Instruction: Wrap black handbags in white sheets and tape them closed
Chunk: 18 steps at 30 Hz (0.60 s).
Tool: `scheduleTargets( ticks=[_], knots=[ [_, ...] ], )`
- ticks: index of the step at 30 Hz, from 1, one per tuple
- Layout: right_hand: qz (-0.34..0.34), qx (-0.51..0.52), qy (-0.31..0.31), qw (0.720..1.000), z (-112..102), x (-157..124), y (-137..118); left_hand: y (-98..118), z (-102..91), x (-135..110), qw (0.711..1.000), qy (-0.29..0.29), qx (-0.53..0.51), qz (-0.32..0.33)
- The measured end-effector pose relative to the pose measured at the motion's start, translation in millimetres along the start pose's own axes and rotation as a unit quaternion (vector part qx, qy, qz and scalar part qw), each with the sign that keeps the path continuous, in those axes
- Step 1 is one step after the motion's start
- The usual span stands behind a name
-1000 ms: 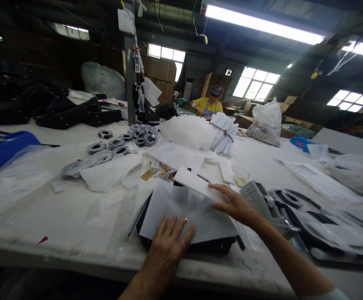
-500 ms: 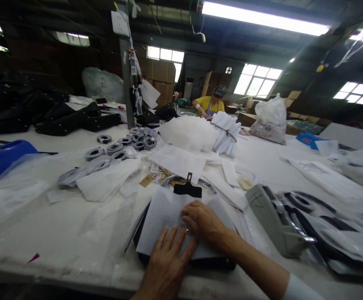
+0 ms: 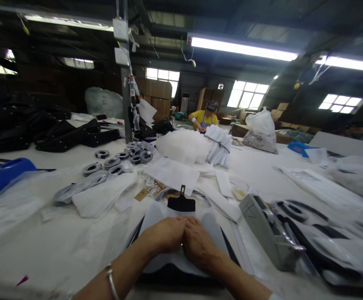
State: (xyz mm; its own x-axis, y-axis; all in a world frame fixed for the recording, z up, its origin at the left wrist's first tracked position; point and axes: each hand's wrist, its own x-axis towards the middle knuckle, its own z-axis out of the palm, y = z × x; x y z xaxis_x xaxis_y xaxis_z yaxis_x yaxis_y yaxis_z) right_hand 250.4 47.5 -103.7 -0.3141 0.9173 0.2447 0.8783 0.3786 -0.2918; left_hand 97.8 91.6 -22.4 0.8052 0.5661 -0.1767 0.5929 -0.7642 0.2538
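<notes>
A black bag [image 3: 172, 275] lies flat on the worktable in front of me, with a thin white sheet [image 3: 153, 261] spread over it. The sheet's near edge is wavy. At the far end, a black strap tab [image 3: 181, 203] with a slotted tip sticks out past the sheet. My left hand [image 3: 167, 234] and my right hand [image 3: 198, 241] meet over the middle of the sheet. Both are closed, fingers bent down and pressed together onto it, and their fingertips are partly hidden. A small shiny metal spot shows between the hands.
A grey tape dispenser [image 3: 265, 233] stands at right, beside bagged black pieces [image 3: 322, 250]. Rolled grey straps [image 3: 115, 162] and plastic bags [image 3: 106, 193] lie at left. Beyond are a white foam stack [image 3: 183, 146] and tied white rolls [image 3: 218, 146]. A co-worker [image 3: 204, 118] sits across the table.
My left hand has lifted from the sheet's near left part and moved up and forward against my right hand. The right fingers have straightened somewhat. The camera view has tilted up.
</notes>
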Motion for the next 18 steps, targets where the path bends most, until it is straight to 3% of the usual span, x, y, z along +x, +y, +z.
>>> scheduleTargets(
  ticks=[6, 11, 14, 18],
  knots=[
    [0.021, 0.019, 0.062, 0.998, 1, -2, -4, -12, 43.6, 16, 0.988, 0.109, 0.019, -0.108],
    [0.051, -0.032, 0.077, 0.995, -4, -3, -11, -15, 74.2, 11, 0.974, 0.202, 0.030, -0.094],
    [0.064, -0.118, 0.018, 0.991, -18, 0, -19, -17, 76.0, 11, 0.964, 0.253, 0.043, -0.070],
    [0.052, -0.182, -0.138, 0.972, -42, 19, -27, -21, 75.0, 13, 0.956, 0.285, 0.049, -0.054]
  ],
)
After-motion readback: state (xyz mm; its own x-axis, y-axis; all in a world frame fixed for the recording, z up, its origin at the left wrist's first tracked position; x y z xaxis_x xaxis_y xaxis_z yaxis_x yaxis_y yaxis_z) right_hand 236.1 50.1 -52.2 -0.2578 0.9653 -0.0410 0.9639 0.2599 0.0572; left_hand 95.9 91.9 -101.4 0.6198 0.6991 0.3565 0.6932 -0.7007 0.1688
